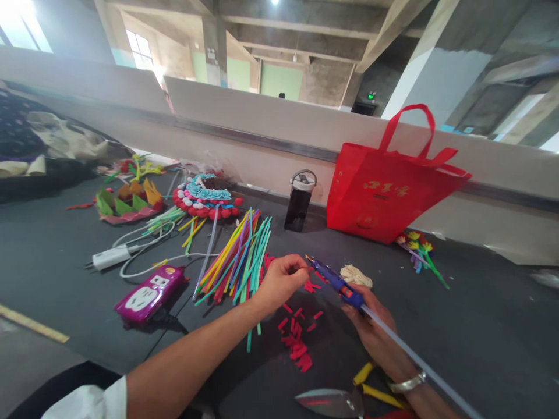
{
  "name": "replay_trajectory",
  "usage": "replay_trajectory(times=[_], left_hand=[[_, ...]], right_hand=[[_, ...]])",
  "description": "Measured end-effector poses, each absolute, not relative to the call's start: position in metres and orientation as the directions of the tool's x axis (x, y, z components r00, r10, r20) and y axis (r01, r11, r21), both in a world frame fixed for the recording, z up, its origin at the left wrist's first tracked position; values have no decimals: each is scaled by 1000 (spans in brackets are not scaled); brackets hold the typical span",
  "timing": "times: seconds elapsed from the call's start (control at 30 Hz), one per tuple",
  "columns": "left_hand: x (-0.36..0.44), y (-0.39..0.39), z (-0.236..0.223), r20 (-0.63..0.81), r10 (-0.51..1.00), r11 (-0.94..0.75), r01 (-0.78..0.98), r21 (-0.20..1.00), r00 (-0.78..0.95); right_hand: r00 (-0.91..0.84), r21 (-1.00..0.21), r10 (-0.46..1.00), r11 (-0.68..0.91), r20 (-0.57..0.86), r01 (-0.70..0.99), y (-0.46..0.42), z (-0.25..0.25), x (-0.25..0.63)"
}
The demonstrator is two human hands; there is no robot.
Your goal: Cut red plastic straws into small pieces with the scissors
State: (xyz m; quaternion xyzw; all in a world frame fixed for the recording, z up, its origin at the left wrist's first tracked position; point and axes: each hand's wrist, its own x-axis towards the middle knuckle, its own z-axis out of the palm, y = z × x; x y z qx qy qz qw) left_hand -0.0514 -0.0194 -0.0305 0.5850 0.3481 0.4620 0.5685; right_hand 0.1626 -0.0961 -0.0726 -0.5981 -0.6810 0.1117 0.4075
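Observation:
My right hand [371, 317] is wrapped round a blue hot glue gun [334, 280], its nozzle aimed up and to the left. A long clear glue stick [414, 354] runs out of the gun's back end. Close by the nozzle, my left hand [285, 279] is closed in a pinch; whatever lies between its fingertips is too small to make out. Small cut red pieces [298, 346] are scattered on the dark table below my hands. To the left of them lies a bundle of coloured strips [238, 250], partly behind my left wrist.
Scissors [329, 402] lie at the front edge. A purple power strip [151, 294], a white charger [111, 257] and crafted rings [205, 195] are at left. A bottle [300, 201], a red bag [388, 192], white gloves [356, 276] and pipe-cleaner flowers [417, 250] stand or lie behind.

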Motion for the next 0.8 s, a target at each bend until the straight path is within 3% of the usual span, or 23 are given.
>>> replay_trajectory(times=[0.43,0.67,0.8], left_hand=[[-51,-18,-35,180,927,-143,-133,981,329],[-47,-18,-42,270,916,-268,-47,962,296],[-44,-19,-46,276,917,-286,-5,958,288]], right_hand=[[211,-748,915,131,344,651,-95,-75,153],[269,-838,942,22,200,545,-97,-72,146],[262,-840,945,25,197,542,-97,-72,146]])
